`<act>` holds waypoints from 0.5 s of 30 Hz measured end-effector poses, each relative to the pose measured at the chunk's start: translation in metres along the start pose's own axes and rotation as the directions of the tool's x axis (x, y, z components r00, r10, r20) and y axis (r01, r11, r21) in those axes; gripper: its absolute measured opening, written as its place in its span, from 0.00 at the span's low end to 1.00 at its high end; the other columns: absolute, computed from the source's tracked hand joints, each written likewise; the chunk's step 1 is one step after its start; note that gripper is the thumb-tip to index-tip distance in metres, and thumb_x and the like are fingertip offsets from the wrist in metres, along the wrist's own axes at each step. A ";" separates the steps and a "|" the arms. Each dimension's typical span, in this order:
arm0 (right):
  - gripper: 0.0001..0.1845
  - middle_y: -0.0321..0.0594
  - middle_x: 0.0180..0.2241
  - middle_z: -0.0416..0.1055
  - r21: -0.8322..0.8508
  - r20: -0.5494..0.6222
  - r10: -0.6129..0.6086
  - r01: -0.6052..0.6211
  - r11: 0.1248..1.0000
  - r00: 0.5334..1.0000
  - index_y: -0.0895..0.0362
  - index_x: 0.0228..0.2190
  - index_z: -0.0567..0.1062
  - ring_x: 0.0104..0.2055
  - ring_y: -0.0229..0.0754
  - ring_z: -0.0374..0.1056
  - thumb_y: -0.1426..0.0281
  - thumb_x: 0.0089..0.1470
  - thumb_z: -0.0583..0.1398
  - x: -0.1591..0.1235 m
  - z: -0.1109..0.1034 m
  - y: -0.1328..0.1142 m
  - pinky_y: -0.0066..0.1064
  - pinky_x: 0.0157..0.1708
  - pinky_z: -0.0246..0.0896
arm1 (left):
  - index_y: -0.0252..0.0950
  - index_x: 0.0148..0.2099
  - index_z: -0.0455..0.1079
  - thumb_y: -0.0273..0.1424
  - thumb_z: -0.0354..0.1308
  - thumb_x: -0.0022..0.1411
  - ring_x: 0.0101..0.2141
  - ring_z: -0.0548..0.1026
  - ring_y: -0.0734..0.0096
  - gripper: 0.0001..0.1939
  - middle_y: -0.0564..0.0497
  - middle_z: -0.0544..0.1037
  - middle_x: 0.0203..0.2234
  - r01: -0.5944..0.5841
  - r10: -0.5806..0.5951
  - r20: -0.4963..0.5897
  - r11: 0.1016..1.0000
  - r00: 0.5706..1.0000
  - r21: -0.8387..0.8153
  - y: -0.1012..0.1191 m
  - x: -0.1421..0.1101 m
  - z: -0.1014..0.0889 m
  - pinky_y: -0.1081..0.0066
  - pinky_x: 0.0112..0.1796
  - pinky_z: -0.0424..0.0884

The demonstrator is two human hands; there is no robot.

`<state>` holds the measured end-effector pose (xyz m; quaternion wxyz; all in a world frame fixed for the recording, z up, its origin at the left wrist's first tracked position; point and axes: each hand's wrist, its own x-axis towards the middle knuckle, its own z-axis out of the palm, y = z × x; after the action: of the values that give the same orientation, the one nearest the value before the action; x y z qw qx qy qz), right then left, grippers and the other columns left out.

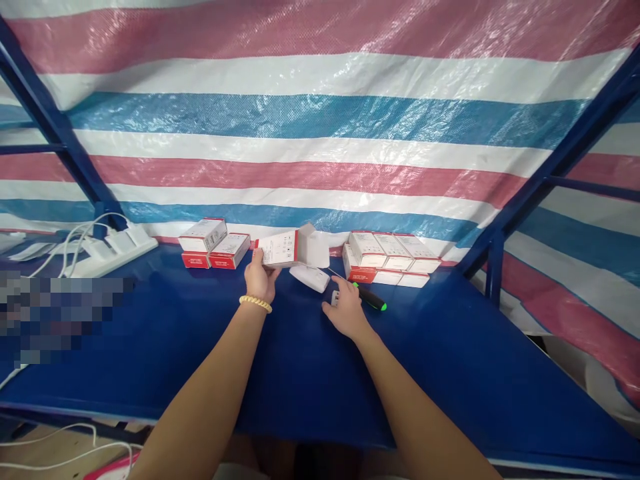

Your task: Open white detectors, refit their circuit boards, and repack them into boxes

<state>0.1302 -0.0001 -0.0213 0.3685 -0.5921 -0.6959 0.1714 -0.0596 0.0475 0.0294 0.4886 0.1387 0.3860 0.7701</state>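
Observation:
My left hand grips a small red-and-white cardboard box, thumb on its near side. The box is tilted on its side, and its end flaps stand open toward the right. Just below the flaps a smooth white plastic device lies on the blue table. My right hand is low over the tabletop with thumb and fingers apart. A small white piece shows between them, partly hidden; whether I touch it I cannot tell. Beside that hand lies a black-and-green screwdriver, its shaft pointing up-left behind my fingers.
Several closed red-and-white boxes are stacked at the back right. A smaller stack of boxes stands at the back left. A white power strip with cables is at far left. Blue metal frame posts and striped sheeting enclose the blue table.

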 end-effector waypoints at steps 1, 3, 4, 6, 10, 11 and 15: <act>0.35 0.50 0.55 0.63 0.045 -0.028 -0.033 0.034 0.998 0.999 0.56 0.55 0.63 0.60 0.58 0.53 0.68 0.43 0.62 -0.001 -0.002 -0.001 0.54 0.55 0.52 | 0.35 0.41 0.69 0.34 0.55 0.62 0.38 0.77 0.67 0.08 0.47 0.77 0.38 0.053 -0.053 0.017 0.999 0.998 0.003 -0.002 0.000 -0.001 0.67 0.36 0.75; 0.38 0.50 0.55 0.64 0.185 -0.093 -0.122 0.137 0.973 0.988 0.57 0.56 0.62 0.58 0.57 0.56 0.63 0.44 0.64 -0.002 -0.007 -0.003 0.52 0.56 0.52 | 0.34 0.40 0.70 0.34 0.55 0.62 0.36 0.77 0.68 0.09 0.47 0.78 0.37 0.090 -0.090 0.072 0.996 0.993 0.004 -0.005 -0.001 -0.003 0.69 0.35 0.75; 0.39 0.50 0.54 0.65 0.279 -0.116 -0.154 0.181 0.943 0.981 0.56 0.57 0.61 0.57 0.56 0.59 0.60 0.45 0.64 -0.003 -0.008 -0.005 0.50 0.55 0.54 | 0.34 0.40 0.71 0.35 0.56 0.61 0.36 0.77 0.68 0.10 0.47 0.78 0.37 0.086 -0.086 0.109 0.996 0.990 0.005 -0.008 -0.002 -0.003 0.69 0.35 0.75; 0.35 0.49 0.53 0.68 0.481 -0.125 -0.159 0.200 0.854 0.979 0.56 0.55 0.63 0.54 0.54 0.64 0.57 0.48 0.63 -0.003 -0.010 -0.007 0.47 0.53 0.58 | 0.33 0.39 0.71 0.37 0.58 0.59 0.36 0.77 0.68 0.12 0.46 0.78 0.35 0.083 -0.090 0.214 0.996 0.973 0.043 -0.014 -0.005 -0.003 0.69 0.36 0.75; 0.25 0.46 0.41 0.76 0.781 -0.044 0.043 0.007 0.624 0.998 0.58 0.43 0.73 0.43 0.51 0.72 0.53 0.49 0.62 0.001 -0.008 -0.009 0.43 0.42 0.69 | 0.32 0.39 0.70 0.42 0.59 0.56 0.38 0.76 0.61 0.17 0.44 0.78 0.34 -0.042 -0.081 0.338 0.940 0.938 0.339 -0.024 -0.010 -0.004 0.62 0.41 0.74; 0.25 0.46 0.38 0.76 0.833 -0.004 0.104 -0.055 0.550 0.995 0.58 0.41 0.73 0.39 0.51 0.73 0.53 0.47 0.63 0.003 -0.008 -0.009 0.43 0.37 0.71 | 0.32 0.41 0.69 0.41 0.59 0.56 0.40 0.76 0.60 0.17 0.44 0.77 0.36 -0.155 0.002 0.328 0.884 0.945 0.440 -0.025 -0.011 -0.005 0.59 0.43 0.72; 0.25 0.41 0.27 0.75 0.930 0.143 0.184 -0.195 0.312 0.973 0.58 0.38 0.74 0.29 0.47 0.72 0.56 0.41 0.68 0.006 -0.010 -0.008 0.41 0.23 0.73 | 0.35 0.54 0.65 0.25 0.55 0.54 0.55 0.66 0.55 0.23 0.42 0.70 0.52 -0.690 0.402 0.561 0.377 0.723 0.618 -0.020 -0.014 -0.009 0.51 0.57 0.60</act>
<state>0.1315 0.0018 -0.0067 0.6151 -0.3484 -0.3979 0.5847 -0.0451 0.0361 0.0108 0.1397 0.5844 0.5327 0.5960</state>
